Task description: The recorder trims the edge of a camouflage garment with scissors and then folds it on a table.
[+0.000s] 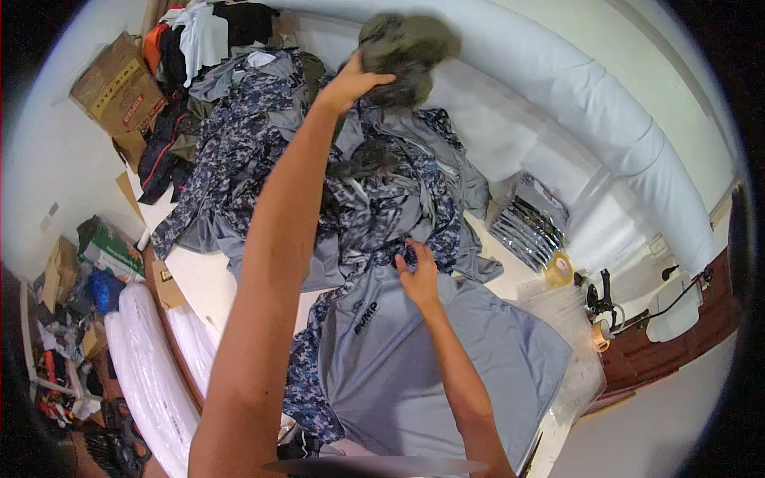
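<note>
While left hand (351, 84) is up: fingers clutching blurry olive bundle (410, 52)
Right hand (419, 276): fingers kinda spread over a gray garment (394, 358)

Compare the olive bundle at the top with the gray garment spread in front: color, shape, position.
Color: the olive bundle is dull green; the gray garment is gray with a dark print.
Shape: the olive bundle is bunched up; the gray garment is spread mostly flat.
Position: the olive bundle is in the left hand; the gray garment lies on the table.
Both look like fabric.
</note>
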`<control>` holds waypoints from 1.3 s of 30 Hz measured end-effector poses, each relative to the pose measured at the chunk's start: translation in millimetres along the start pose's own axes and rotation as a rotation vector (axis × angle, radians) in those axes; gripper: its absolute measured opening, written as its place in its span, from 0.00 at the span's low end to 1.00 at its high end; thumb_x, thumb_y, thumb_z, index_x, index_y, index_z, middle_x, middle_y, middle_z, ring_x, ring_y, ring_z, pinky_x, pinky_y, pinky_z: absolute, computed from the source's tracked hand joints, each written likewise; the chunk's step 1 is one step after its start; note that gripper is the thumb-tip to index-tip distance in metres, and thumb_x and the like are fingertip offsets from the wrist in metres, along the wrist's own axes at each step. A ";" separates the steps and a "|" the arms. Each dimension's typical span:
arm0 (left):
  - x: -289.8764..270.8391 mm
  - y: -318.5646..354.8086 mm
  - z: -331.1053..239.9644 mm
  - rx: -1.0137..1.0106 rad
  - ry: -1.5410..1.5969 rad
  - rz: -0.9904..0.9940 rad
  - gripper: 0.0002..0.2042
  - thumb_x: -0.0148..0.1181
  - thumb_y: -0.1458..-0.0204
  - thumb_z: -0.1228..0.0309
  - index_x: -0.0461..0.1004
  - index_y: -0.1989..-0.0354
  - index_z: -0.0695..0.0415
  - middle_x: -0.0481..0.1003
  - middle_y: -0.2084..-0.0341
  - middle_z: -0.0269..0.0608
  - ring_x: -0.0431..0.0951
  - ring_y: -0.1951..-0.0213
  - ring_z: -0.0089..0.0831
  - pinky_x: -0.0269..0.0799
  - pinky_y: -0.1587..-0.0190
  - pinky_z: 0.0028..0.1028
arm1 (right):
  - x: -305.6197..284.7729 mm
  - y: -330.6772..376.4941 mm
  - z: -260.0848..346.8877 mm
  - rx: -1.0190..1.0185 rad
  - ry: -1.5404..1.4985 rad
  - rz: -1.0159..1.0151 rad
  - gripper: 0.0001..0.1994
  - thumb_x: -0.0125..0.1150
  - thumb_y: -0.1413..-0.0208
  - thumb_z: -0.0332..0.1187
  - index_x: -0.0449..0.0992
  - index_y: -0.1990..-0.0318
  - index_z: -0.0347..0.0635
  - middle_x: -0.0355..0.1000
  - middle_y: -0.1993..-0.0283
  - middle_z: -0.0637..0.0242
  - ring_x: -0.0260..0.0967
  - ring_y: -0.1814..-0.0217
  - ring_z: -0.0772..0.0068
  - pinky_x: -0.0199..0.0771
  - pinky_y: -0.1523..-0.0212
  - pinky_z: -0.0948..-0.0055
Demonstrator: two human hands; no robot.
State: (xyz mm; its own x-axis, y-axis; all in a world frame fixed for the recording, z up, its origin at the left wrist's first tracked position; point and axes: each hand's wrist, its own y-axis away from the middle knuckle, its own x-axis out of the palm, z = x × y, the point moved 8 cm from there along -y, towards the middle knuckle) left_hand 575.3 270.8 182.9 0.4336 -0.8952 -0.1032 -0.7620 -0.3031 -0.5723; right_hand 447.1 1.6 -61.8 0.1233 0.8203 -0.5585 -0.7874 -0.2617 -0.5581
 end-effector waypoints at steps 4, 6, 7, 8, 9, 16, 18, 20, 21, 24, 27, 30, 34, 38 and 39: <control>24.6 -8.0 -17.8 0.017 -0.310 0.320 0.41 0.65 0.53 0.64 0.49 0.33 0.59 0.63 0.41 0.55 0.66 0.42 0.45 0.59 0.40 0.35 | 2.0 -16.8 -8.0 -0.005 0.031 0.044 0.18 0.65 0.55 0.34 0.73 0.55 0.40 0.70 0.51 0.53 0.67 0.50 0.47 0.67 0.51 0.56; 18.1 25.5 4.6 0.243 -0.729 0.435 0.37 0.65 0.56 0.63 0.57 0.38 0.63 0.64 0.42 0.56 0.65 0.42 0.49 0.60 0.39 0.39 | 12.2 -19.7 4.2 0.003 0.019 0.060 0.19 0.66 0.56 0.34 0.73 0.55 0.41 0.70 0.51 0.54 0.67 0.50 0.48 0.67 0.50 0.57; 25.2 64.2 27.9 0.265 -0.757 0.524 0.33 0.64 0.56 0.62 0.62 0.41 0.62 0.65 0.43 0.56 0.65 0.42 0.51 0.61 0.40 0.39 | 12.5 -16.2 -0.5 0.022 0.045 0.082 0.19 0.67 0.57 0.34 0.74 0.55 0.42 0.69 0.50 0.54 0.67 0.49 0.48 0.66 0.49 0.57; 1.8 101.6 60.2 0.372 -0.813 0.544 0.32 0.64 0.56 0.61 0.64 0.42 0.60 0.67 0.46 0.55 0.66 0.43 0.51 0.61 0.41 0.39 | 24.0 -14.9 16.0 0.010 0.011 0.085 0.19 0.67 0.57 0.34 0.74 0.55 0.42 0.69 0.50 0.54 0.67 0.49 0.48 0.66 0.49 0.57; 18.9 153.6 90.0 0.142 -0.813 0.638 0.30 0.65 0.56 0.61 0.65 0.43 0.56 0.68 0.47 0.55 0.66 0.44 0.51 0.61 0.42 0.42 | 15.7 -7.9 -0.6 0.032 0.061 0.082 0.20 0.67 0.58 0.34 0.74 0.55 0.42 0.69 0.50 0.55 0.66 0.48 0.49 0.65 0.48 0.57; -65.2 354.7 152.8 0.123 -1.105 0.293 0.23 0.62 0.54 0.55 0.73 0.47 0.46 0.58 0.39 0.53 0.49 0.35 0.55 0.43 0.36 0.54 | 61.8 -38.1 26.3 -0.007 0.180 0.202 0.30 0.71 0.63 0.34 0.69 0.47 0.45 0.61 0.41 0.53 0.59 0.40 0.47 0.64 0.45 0.54; -41.7 351.7 149.1 0.149 -1.099 0.337 0.22 0.60 0.52 0.54 0.73 0.48 0.46 0.58 0.39 0.53 0.48 0.34 0.56 0.41 0.36 0.55 | 67.2 -64.0 31.2 0.035 0.331 0.227 0.34 0.73 0.64 0.34 0.67 0.43 0.46 0.57 0.38 0.48 0.57 0.37 0.45 0.64 0.44 0.53; -14.0 341.9 152.0 0.152 -1.155 0.497 0.26 0.51 0.48 0.45 0.70 0.43 0.44 0.55 0.37 0.55 0.47 0.34 0.57 0.38 0.36 0.59 | 90.9 -69.9 -2.5 0.426 0.572 0.537 0.45 0.75 0.67 0.39 0.58 0.36 0.48 0.52 0.36 0.38 0.51 0.34 0.39 0.65 0.41 0.56; -7.8 336.4 163.6 0.144 -1.156 0.512 0.26 0.51 0.48 0.45 0.70 0.43 0.44 0.55 0.37 0.55 0.47 0.34 0.57 0.38 0.36 0.59 | 104.0 -78.6 -15.6 0.436 0.567 0.547 0.45 0.75 0.67 0.39 0.58 0.36 0.48 0.52 0.36 0.38 0.51 0.34 0.39 0.65 0.41 0.56; 14.8 307.8 214.1 0.001 -1.108 0.555 0.30 0.54 0.52 0.43 0.69 0.43 0.46 0.57 0.39 0.55 0.52 0.36 0.59 0.39 0.37 0.59 | 154.4 -100.9 -65.8 0.332 0.746 0.866 0.54 0.73 0.71 0.47 0.51 0.33 0.40 0.47 0.35 0.29 0.43 0.30 0.36 0.65 0.42 0.52; 50.5 266.5 251.0 -0.299 -1.105 0.560 0.34 0.54 0.57 0.40 0.69 0.42 0.47 0.64 0.42 0.56 0.59 0.40 0.59 0.49 0.39 0.58 | 165.7 -140.2 -110.0 0.306 0.848 1.014 0.41 0.69 0.62 0.53 0.66 0.41 0.38 0.51 0.32 0.47 0.48 0.30 0.43 0.54 0.35 0.50; 65.5 228.3 301.5 -0.511 -1.028 0.835 0.38 0.42 0.51 0.35 0.76 0.54 0.62 0.73 0.51 0.52 0.71 0.46 0.46 0.64 0.43 0.36 | 183.1 -171.2 -125.8 0.185 0.842 1.006 0.20 0.54 0.47 0.44 0.78 0.54 0.38 0.69 0.45 0.48 0.67 0.42 0.50 0.65 0.42 0.58; 84.9 186.1 338.9 -0.607 -0.897 0.760 0.50 0.30 0.54 0.27 0.72 0.50 0.68 0.68 0.47 0.58 0.67 0.42 0.48 0.61 0.40 0.36 | 193.6 -201.4 -161.4 0.020 1.025 0.735 0.16 0.48 0.51 0.35 0.81 0.60 0.41 0.74 0.51 0.54 0.73 0.50 0.55 0.72 0.52 0.61; 101.5 156.7 360.0 -0.625 -0.929 0.592 0.46 0.35 0.53 0.30 0.68 0.45 0.66 0.64 0.43 0.58 0.64 0.40 0.47 0.60 0.39 0.36 | 197.1 -217.3 -180.5 -0.024 1.014 0.657 0.16 0.49 0.51 0.35 0.80 0.62 0.37 0.75 0.53 0.52 0.73 0.52 0.51 0.71 0.49 0.60; 107.3 151.3 363.2 -0.597 -0.876 0.579 0.46 0.39 0.53 0.31 0.67 0.45 0.67 0.65 0.44 0.59 0.65 0.41 0.48 0.61 0.40 0.36 | 194.7 -218.4 -189.8 0.053 0.987 0.612 0.17 0.52 0.52 0.36 0.78 0.58 0.35 0.71 0.49 0.49 0.70 0.48 0.51 0.69 0.47 0.61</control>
State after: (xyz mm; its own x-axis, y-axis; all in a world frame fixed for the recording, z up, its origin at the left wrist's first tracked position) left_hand 681.3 247.5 -210.2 -0.0430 -0.4932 -0.8689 -0.9531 -0.2404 0.1837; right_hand 757.8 122.0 -165.0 0.1116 -0.1950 -0.9744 -0.8997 -0.4362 -0.0157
